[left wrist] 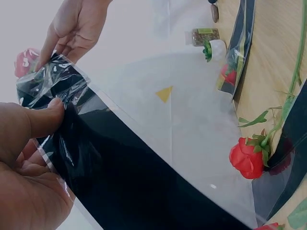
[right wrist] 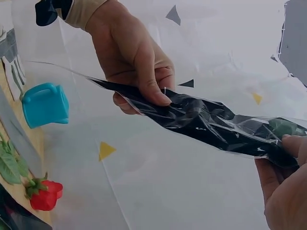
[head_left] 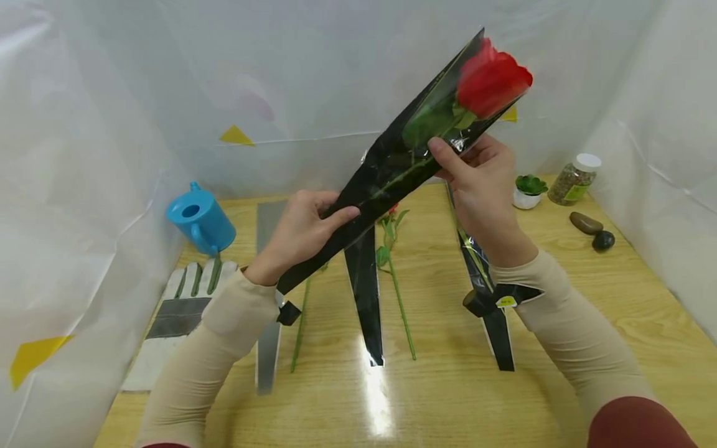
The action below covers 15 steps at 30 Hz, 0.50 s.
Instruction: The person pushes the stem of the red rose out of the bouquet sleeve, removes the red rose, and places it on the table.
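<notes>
A red rose [head_left: 492, 79] lies inside a long black and clear plastic sleeve [head_left: 386, 174] that is raised above the table, bloom end up to the right. My left hand [head_left: 302, 231] grips the sleeve's narrow lower part, thumb on top; the left wrist view shows that thumb [left wrist: 41, 120] pressing the sleeve [left wrist: 124, 177]. Near the leaves, just below the bloom, my right hand [head_left: 476, 180] pinches the wide end of the sleeve. In the right wrist view the sleeve [right wrist: 211, 122] stretches between the left hand [right wrist: 134, 62] and the right hand [right wrist: 285, 182].
On the wooden table [head_left: 605, 311] lie more black sleeves [head_left: 366, 292], a bare rose stem [head_left: 400, 292] and a wrapped rose [head_left: 487, 286]. A blue watering can [head_left: 200, 219] and work gloves [head_left: 179, 305] sit left. A small potted plant [head_left: 529, 190], jar [head_left: 574, 179] and stones [head_left: 594, 230] sit right.
</notes>
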Tool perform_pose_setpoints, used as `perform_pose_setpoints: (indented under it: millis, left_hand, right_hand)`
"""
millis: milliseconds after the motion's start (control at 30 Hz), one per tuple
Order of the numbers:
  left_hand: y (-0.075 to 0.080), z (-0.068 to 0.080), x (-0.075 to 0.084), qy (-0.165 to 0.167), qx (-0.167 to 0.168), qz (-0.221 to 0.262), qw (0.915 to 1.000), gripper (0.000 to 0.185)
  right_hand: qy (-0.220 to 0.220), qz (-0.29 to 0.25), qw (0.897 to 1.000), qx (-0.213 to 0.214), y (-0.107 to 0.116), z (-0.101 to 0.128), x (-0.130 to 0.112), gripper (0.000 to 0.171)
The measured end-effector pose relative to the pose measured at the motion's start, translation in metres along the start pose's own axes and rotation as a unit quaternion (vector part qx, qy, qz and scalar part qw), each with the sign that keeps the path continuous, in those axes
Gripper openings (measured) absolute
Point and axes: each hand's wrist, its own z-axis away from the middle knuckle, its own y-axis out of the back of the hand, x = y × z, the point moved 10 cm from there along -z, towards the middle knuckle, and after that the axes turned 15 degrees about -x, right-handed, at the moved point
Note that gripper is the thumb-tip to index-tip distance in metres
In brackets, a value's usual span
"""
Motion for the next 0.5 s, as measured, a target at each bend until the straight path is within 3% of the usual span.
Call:
perform_pose_setpoints:
  millis: [133, 200, 500]
  left_hand:
    - [-0.001, -0.001, -0.002, 0.003, 0.004, 0.008, 1.0, 0.02]
    - [-0.001, -0.001, -0.002, 0.002, 0.007, 0.013, 0.9999, 0.013]
    - [-0.005, -0.005, 0.0, 0.001, 0.015, 0.025, 0.9996, 0.012]
  right_hand:
    - [0.0, 0.037, 0.999, 0.009, 0.0, 0.004, 0.003, 0.032]
    - [0.001, 0.028, 0.999, 0.015, 0.001, 0.005, 0.006, 0.031]
    - [0.016, 0.025, 1.0, 0.001, -0.006, 0.004, 0.013, 0.024]
